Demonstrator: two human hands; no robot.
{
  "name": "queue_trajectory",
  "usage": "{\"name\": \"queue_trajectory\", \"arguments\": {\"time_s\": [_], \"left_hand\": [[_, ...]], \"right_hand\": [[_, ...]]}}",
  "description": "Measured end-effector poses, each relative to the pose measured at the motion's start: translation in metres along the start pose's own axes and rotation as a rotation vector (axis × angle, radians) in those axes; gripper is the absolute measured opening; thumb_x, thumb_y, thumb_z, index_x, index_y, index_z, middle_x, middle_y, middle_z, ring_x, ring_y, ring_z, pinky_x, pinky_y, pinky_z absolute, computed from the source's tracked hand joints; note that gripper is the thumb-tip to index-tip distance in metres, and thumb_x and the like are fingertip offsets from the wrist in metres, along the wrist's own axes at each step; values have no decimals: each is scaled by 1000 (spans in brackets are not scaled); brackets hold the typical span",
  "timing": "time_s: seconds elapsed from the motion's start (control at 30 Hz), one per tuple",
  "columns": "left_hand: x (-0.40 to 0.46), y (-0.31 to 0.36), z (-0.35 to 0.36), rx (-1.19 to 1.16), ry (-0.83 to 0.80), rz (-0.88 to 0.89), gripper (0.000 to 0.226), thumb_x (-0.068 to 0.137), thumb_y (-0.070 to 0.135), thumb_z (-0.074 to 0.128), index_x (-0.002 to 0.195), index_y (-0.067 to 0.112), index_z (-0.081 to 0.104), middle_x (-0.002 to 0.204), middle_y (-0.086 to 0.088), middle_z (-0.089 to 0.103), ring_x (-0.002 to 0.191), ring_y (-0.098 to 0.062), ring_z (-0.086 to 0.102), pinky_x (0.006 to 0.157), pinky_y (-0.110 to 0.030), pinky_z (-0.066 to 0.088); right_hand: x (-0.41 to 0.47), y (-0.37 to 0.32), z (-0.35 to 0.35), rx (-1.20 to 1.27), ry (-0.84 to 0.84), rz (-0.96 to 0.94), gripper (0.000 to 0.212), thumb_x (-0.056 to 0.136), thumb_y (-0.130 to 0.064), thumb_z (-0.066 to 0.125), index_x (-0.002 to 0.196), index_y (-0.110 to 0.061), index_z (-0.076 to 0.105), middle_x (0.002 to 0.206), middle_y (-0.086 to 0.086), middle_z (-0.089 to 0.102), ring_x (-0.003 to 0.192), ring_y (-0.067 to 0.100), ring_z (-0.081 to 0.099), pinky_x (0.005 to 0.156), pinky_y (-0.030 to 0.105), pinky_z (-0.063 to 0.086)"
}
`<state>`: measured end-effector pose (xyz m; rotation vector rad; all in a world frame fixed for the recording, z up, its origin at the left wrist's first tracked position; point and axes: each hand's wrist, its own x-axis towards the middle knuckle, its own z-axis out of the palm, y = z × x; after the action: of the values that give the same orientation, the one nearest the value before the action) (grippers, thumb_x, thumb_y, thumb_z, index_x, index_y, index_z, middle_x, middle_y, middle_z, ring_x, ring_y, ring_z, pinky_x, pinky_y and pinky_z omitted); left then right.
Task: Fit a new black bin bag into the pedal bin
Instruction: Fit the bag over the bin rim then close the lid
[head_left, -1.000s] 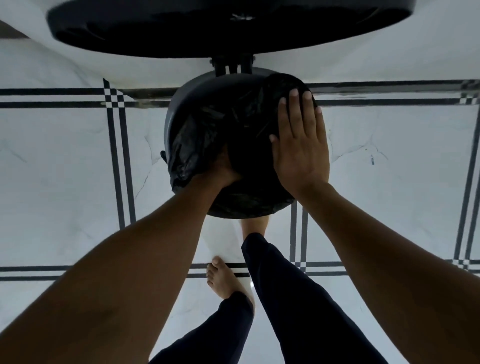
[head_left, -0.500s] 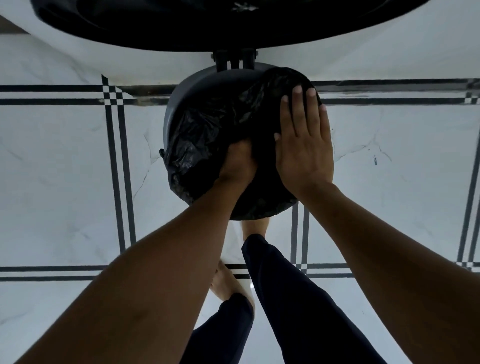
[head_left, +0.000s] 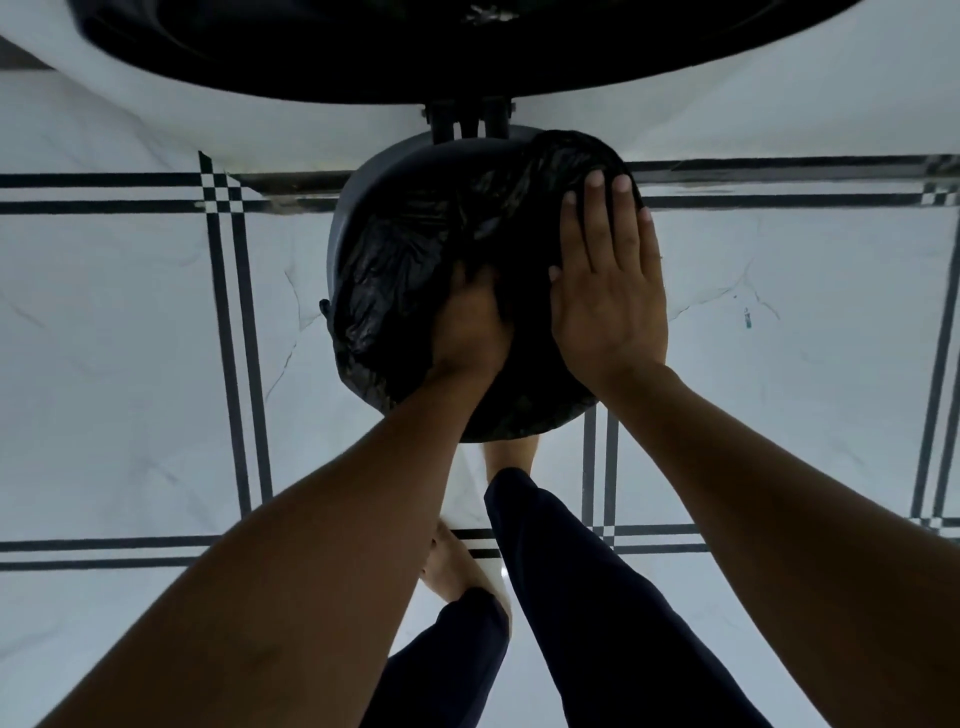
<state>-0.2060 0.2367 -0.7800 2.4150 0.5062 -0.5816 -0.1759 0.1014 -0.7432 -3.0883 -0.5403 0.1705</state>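
Left grip (head_left: 470, 332) in bin bag (head_left: 410, 260), fingers hidden; right grip (head_left: 610, 291) flat on bag

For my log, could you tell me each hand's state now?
Left hand: fingers hidden in the bag; cannot tell.
Right hand: open, flat on the bag.

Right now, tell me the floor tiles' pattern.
White marble-look floor tiles with black double-line borders, checkered at crossings; head view.

A thin black plastic bin bag (head_left: 415, 270), crinkled and faintly glossy, drapes over the smooth, matt dark rim of the pedal bin (head_left: 348, 228). The floor (head_left: 130, 338) beneath is polished white marble-look tile with fine grey veining, inlaid black lines and a soft sheen. The trouser legs (head_left: 597, 597) are dark matt cloth.
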Motion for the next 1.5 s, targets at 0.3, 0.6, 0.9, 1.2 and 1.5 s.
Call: {"name": "queue_trajectory", "arguments": {"time_s": [0.3,0.6,0.9,1.2,1.5], "left_hand": [[26,-15,9,88,-710,-377,82,102,45,52,163,16,6,169,-15,9,154,-36,15,122,-44,17],[-37,-9,-53,146,-21,328,30,98,27,52,121,17,67,118,-7,69,106,-29,65,85,-38,54],[-133,-29,-79,-672,329,-520,26,100,23,55,124,14,51,115,-9,61,100,-19,61,88,-34,53],[-118,-13,-77,-1663,170,-930,55,107,50,29,147,20,52,140,-4,63,127,-22,62,114,-38,44],[-97,-31,-98,-897,565,-732,35,100,20,44,127,9,63,126,-7,63,117,-20,60,97,-29,52]], "right_hand": [[0,3,3,-14,20,-22,62,107,-34,30,160,-4,17,168,18,12,156,36,9,125,52,14],[2,4,-17,174,9,-31,57,106,-36,35,155,-6,34,164,20,25,154,37,17,124,53,16],[-28,-17,-77,489,179,569,33,95,-17,44,123,-11,60,119,14,60,110,34,54,89,42,41],[-63,-55,-67,1443,-304,1573,39,104,-28,29,131,-15,54,128,13,63,113,34,63,102,47,52],[-28,-24,-63,847,134,1279,36,95,-16,45,129,-14,56,127,5,57,118,25,55,97,32,44]]}}
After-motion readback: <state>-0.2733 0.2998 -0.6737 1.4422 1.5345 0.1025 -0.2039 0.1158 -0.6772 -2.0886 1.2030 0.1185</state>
